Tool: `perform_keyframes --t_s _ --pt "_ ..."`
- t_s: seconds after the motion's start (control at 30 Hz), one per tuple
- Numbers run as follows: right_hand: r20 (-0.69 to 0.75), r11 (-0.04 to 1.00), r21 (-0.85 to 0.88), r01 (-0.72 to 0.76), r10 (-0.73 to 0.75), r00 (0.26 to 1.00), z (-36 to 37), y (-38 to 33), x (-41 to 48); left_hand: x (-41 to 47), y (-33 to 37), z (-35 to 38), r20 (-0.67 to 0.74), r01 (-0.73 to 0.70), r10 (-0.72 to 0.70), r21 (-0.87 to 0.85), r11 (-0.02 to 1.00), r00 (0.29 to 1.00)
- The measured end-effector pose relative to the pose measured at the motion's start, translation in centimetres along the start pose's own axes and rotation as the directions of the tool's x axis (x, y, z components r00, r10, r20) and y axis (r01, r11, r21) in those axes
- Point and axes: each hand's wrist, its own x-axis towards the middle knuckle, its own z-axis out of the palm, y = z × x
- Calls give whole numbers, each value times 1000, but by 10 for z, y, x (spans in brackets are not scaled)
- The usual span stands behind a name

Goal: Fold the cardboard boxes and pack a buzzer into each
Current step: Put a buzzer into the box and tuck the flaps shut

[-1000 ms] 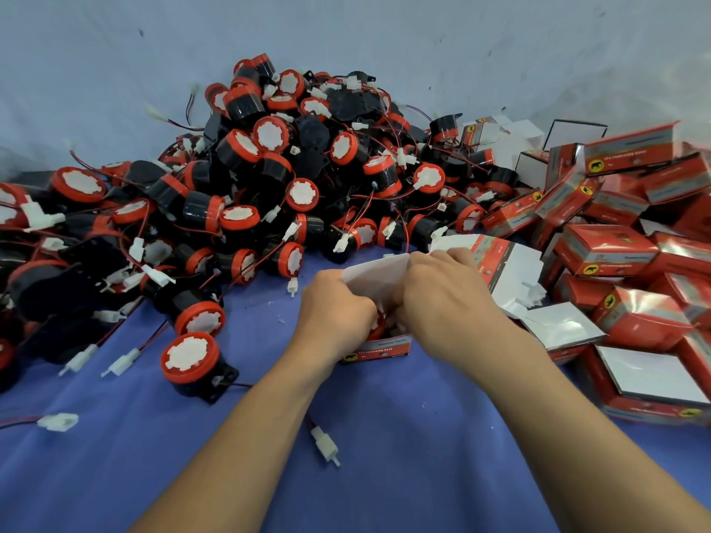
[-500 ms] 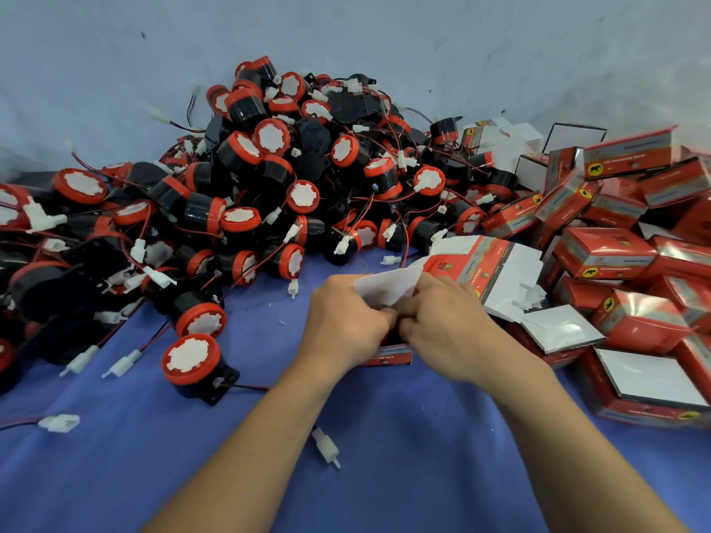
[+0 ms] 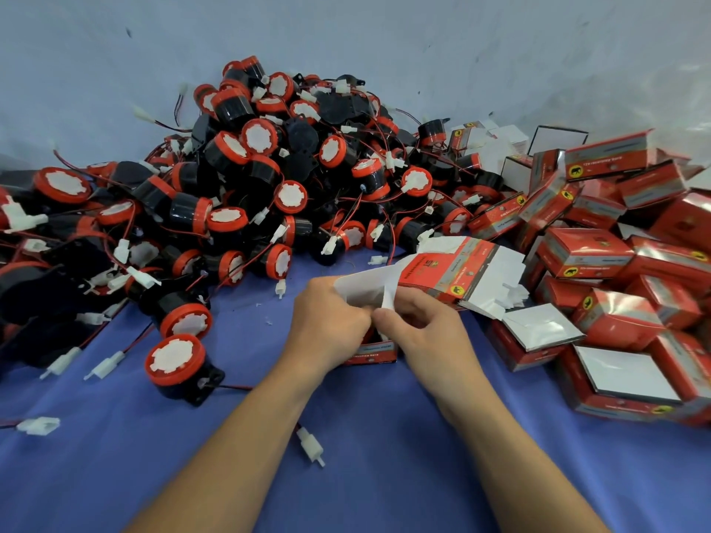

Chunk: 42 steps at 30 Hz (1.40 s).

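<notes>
Head view, items listed left to right.

- Buzzer pile (image 3: 269,178): black bodies, red caps, red wires and white plugs. It is heaped from the table's left edge to the middle of its far edge, against the grey wall (image 3: 384,40).
- Single buzzer (image 3: 175,365): lies apart from the pile, toward the near-left corner, cap tilted upward.
- White plug (image 3: 309,450): loose on the blue table (image 3: 384,494), between the two forearms.
- Left hand (image 3: 327,328): fingers curled around the box's left side and raised white flap.
- Box (image 3: 371,352): small and red, at the table's middle, standing on the cloth. It is largely hidden by both hands, and its contents cannot be seen.
- Right hand (image 3: 423,332): thumb and forefinger pinch a narrow white flap of the same box.
- Flat box blanks (image 3: 461,269): a stack just behind the right hand.
- Folded boxes (image 3: 615,263): red, heaped along the right edge.
</notes>
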Motion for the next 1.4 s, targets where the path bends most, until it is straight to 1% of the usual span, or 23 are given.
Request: perform_keyframes --t_s 0.03,0.1,0.17,0.23,0.3,0.37,0.43,0.47,0.53,0.63,0.67,0.73,0.77,0.8,0.87,0.93,1.0,1.03,1.07,1.13,1.23,1.33,1.4 --pt "-9 999 -34 10 -11 1000 2 -1 0 -1 0 0 17 8 -7 -28 1000 1000" --pt "-35 998 -69 15 -18 999 3 0 0 -1 0 -1 56 56 -49 -143 988 997" --pt "-53 991 -133 18 -26 998 4 2 -1 0 1 -5 116 112 -84 -259 959 990" --pt "-47 989 -147 11 -18 999 5 3 -1 1 1 -9 161 142 -92 -336 931 983" --pt "-40 992 -128 -11 6 999 4 4 0 1 0 -15 190 161 -86 -425 891 978" --pt "-21 993 -114 -33 30 999 2 4 1 0 -3 -20 241 194 -64 -566 801 968" --pt "58 998 -33 -60 62 996 -1 6 3 0 -7 -22 269 227 -52 -675 702 962" --pt "113 996 35 -85 81 990 -3 5 4 0 -10 -23 278 241 -59 -687 686 959" --pt "197 982 124 -140 114 974 -7 4 5 2 -14 -24 292 248 -57 -676 694 955" --pt "197 977 110 -183 159 968 -14 6 10 3 -16 -25 262 197 -30 -639 744 965" --pt "207 978 100 -184 160 965 -15 7 11 3 -16 -26 248 159 -9 -591 791 969" --pt "247 985 44 -164 148 958 -15 7 11 3 -18 -26 235 59 39 -398 916 971" --pt "261 988 17 -155 145 954 -14 5 10 2 -18 -25 237 16 60 -304 953 970" --pt "268 989 10 -150 142 953 -14 4 10 1 -19 -23 246 -4 67 -249 968 967" --pt "278 989 40 -145 129 952 -13 1 9 0 -17 -20 263 3 55 -215 977 963" --pt "262 990 42 -132 117 958 -10 1 7 0 -16 -22 296 32 52 -272 962 954" --pt "223 991 20 -132 124 967 -7 1 6 -1 -16 -28 392 77 81 -372 925 916" --pt "212 991 13 -135 130 969 -6 1 6 -1 -16 -30 430 80 103 -387 919 897" --pt "210 991 10 -136 131 969 -6 1 6 -2 -17 -32 438 51 125 -369 928 890" --pt "217 990 14 -137 131 967 -7 0 6 -2 -18 -29 394 -18 148 -315 949 907" --pt "221 990 33 -135 124 967 -9 3 6 -1 -20 -24 317 -47 146 -300 953 937" --pt "184 991 45 -125 115 976 -10 3 4 -1 -21 -25 308 -93 178 -271 958 935" --pt "184 994 33 -107 99 978 -11 3 4 -1 -21 -23 273 -96 161 -238 967 948"
